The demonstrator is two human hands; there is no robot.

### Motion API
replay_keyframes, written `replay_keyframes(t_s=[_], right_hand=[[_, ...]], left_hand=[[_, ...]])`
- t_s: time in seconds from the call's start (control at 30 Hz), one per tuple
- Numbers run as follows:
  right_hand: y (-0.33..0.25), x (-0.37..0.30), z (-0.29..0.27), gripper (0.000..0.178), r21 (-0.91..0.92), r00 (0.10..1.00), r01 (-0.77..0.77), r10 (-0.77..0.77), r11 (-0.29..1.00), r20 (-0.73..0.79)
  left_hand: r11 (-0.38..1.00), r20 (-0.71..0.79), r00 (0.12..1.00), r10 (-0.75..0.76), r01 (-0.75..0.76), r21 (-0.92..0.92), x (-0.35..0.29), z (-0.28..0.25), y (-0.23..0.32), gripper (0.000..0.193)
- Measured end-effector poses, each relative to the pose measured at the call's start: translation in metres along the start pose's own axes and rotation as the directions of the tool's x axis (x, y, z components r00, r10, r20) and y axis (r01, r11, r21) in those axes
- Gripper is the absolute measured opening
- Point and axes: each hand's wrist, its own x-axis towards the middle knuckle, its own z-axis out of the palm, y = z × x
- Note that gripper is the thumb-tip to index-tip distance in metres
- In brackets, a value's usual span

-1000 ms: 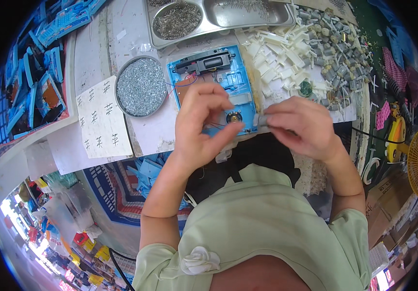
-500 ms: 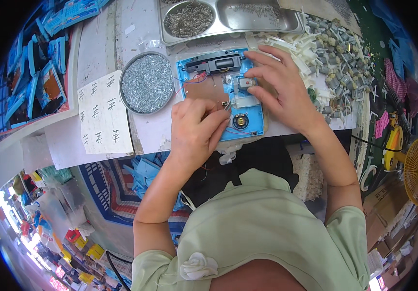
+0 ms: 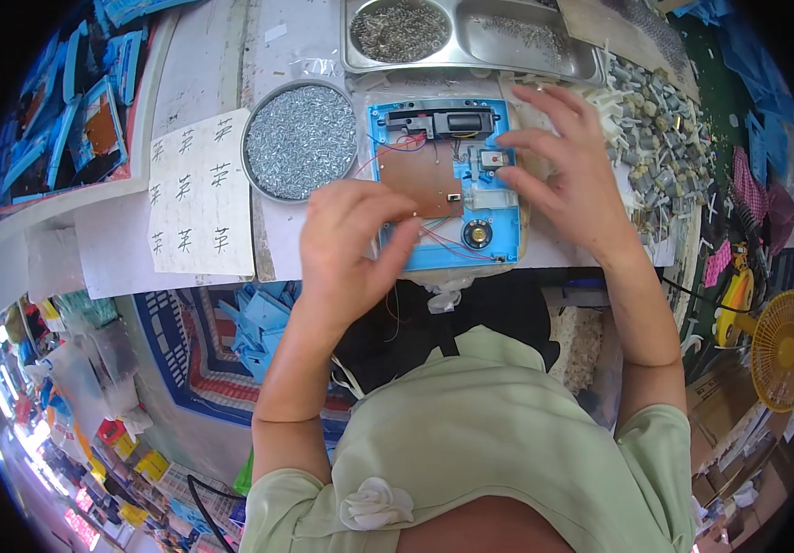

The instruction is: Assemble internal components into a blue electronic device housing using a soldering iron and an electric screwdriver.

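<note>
A blue plastic housing (image 3: 510,221) lies on the table in front of me, with a brown circuit board (image 3: 420,180), a black battery-shaped part (image 3: 464,123), a small motor (image 3: 493,159) and a round black speaker (image 3: 477,234) in it. Thin coloured wires run across its lower part. My left hand (image 3: 346,244) hovers at the board's lower left corner, thumb and forefinger apart, other fingers curled. Over the housing's right edge, my right hand (image 3: 568,170) has its fingers spread; forefinger and thumb tips lie either side of the motor's end. Whether they touch it, I cannot tell.
Left of the housing stands a round dish of small metal screws (image 3: 300,138), beside a paper sheet with handwriting (image 3: 199,198). A steel divided tray (image 3: 462,66) sits behind. Motors with white parts (image 3: 651,138) heap at right. Blue housings fill a bin (image 3: 139,198) at far left.
My left hand has drawn back left from the board, and its pinched thumb and forefinger have parted. The right hand keeps its place by the motor. The whole view has shifted slightly.
</note>
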Motion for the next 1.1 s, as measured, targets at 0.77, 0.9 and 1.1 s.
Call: replay_keyframes(t_s=[0.77,0.9,1.1], right_hand=[[-0.015,0.005,0.021,0.012,0.365,0.992,-0.02,0.064,0.931,-0.108],[-0.01,0.001,0.025,0.011,0.49,0.976,-0.083,0.17,0.868,-0.136],[-0.004,-0.003,0.019,0.011,0.528,0.966,-0.164,0.244,0.833,-0.085]], left_hand=[[0.974,-0.045,0.997,-0.065,0.054,-0.222,0.032,0.047,0.009,0.025],[0.983,0.039,0.997,-0.066,0.072,-0.17,0.047,0.053,0.007,0.023],[0.986,0.117,0.992,-0.057,0.075,-0.149,0.061,0.05,0.006,0.018]])
